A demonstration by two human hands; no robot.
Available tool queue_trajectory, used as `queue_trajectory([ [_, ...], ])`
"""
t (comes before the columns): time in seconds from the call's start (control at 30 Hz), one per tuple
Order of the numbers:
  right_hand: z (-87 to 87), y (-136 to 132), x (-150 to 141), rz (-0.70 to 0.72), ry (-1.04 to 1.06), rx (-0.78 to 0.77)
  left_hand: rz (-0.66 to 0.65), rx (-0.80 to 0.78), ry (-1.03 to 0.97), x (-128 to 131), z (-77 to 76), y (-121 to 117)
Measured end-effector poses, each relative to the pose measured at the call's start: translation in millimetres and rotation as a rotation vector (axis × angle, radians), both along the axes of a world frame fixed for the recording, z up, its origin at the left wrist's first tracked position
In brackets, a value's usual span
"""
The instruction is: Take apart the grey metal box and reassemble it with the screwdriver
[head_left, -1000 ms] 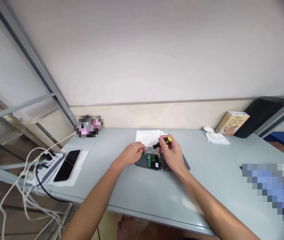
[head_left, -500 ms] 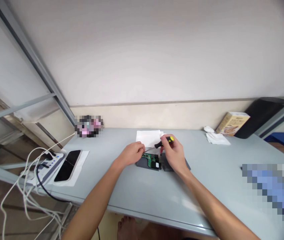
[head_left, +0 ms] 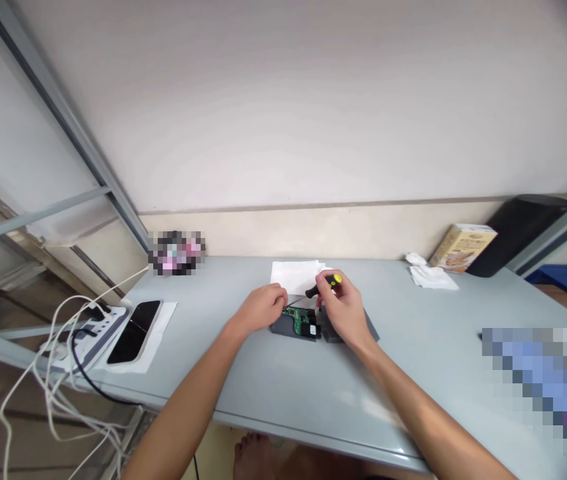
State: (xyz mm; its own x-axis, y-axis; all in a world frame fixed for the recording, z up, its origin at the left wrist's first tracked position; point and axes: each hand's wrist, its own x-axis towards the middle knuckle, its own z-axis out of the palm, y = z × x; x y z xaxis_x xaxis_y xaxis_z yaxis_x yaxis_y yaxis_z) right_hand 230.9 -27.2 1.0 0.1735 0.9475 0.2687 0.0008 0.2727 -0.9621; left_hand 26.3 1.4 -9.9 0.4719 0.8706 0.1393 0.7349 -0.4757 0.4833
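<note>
My left hand [head_left: 262, 310] rests curled on the left end of a dark grey device [head_left: 297, 325] lying on the table, holding it down. A green circuit board [head_left: 299, 317] shows on top of that device. My right hand [head_left: 344, 311] is closed round a small screwdriver [head_left: 324, 285] with a black handle and yellow cap, its thin shaft slanting down-left to the board. A second dark grey part [head_left: 334, 331] lies under my right hand.
White paper [head_left: 297, 275] lies behind the device. At the left are a black phone [head_left: 133, 331] and a white power strip [head_left: 94, 328] with several cables hanging off the table edge. Crumpled tissues [head_left: 431, 274], a cardboard box [head_left: 463, 247] and a black object [head_left: 524, 229] sit far right.
The right hand and the screwdriver shifted slightly right and then back left over the board. The left hand stayed put on the device.
</note>
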Motion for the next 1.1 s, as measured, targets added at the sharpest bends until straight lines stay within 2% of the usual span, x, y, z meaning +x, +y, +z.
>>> queue_trajectory([
  [0.37, -0.1, -2.0, -2.2, 0.05, -0.047, 0.013, 0.011, 0.0, 0.007, 0.0, 1.0, 0.1],
  [0.9, -1.2, -2.6, -1.1, 0.018, -0.07, 0.023, -0.002, -0.01, -0.01, -0.2, 0.1, 0.3],
  [1.1, 6.3, -5.7, -5.7, 0.028, -0.188, 0.128, -0.021, -0.008, -0.023, 0.6, 1.5, 0.8],
])
